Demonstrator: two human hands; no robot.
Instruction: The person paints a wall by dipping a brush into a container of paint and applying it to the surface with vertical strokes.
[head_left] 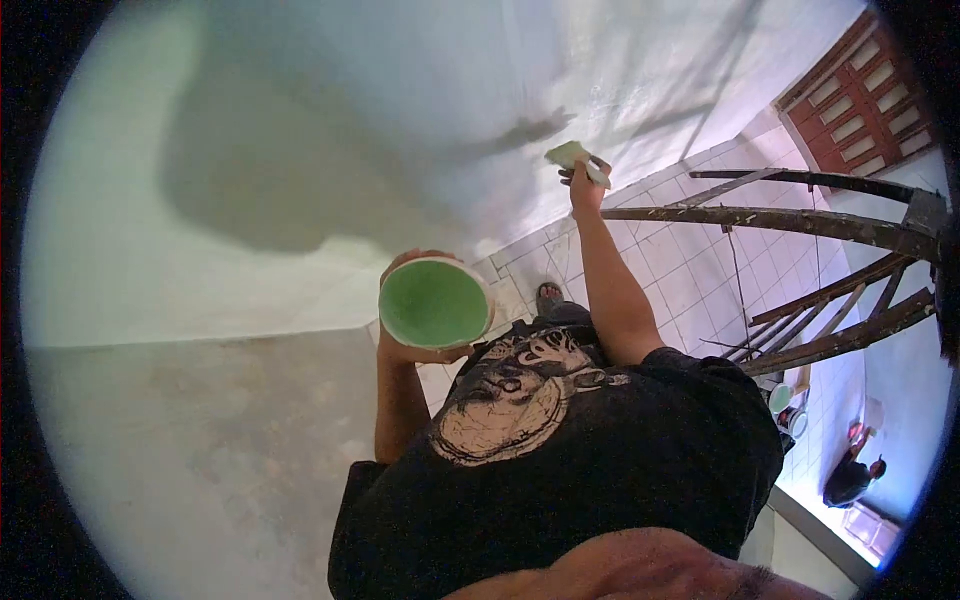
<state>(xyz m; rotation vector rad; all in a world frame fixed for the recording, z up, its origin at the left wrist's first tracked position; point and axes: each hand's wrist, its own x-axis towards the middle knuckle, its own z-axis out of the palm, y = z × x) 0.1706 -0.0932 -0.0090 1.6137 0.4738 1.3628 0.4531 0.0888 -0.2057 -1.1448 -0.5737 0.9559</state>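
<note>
My left hand (398, 350) is closed round a white-rimmed bucket (436, 303), held in front of my chest with its mouth facing up. Light green paint shows inside it. Farther out, near the foot of the wall, my right hand (586, 182) grips a wide paintbrush (568, 153). Its bristles are coated pale green and point toward the wall (350, 110), while the end of the handle sticks out past my fingers. Shadows of my body and arm fall across the wall.
A rough wooden ladder (820, 218) stands to my right on the white tiled floor (680, 255). Beyond it are an open paint bucket (780, 398), another person (853, 482) low by the far wall, and a brown wooden door (865, 100) at upper right.
</note>
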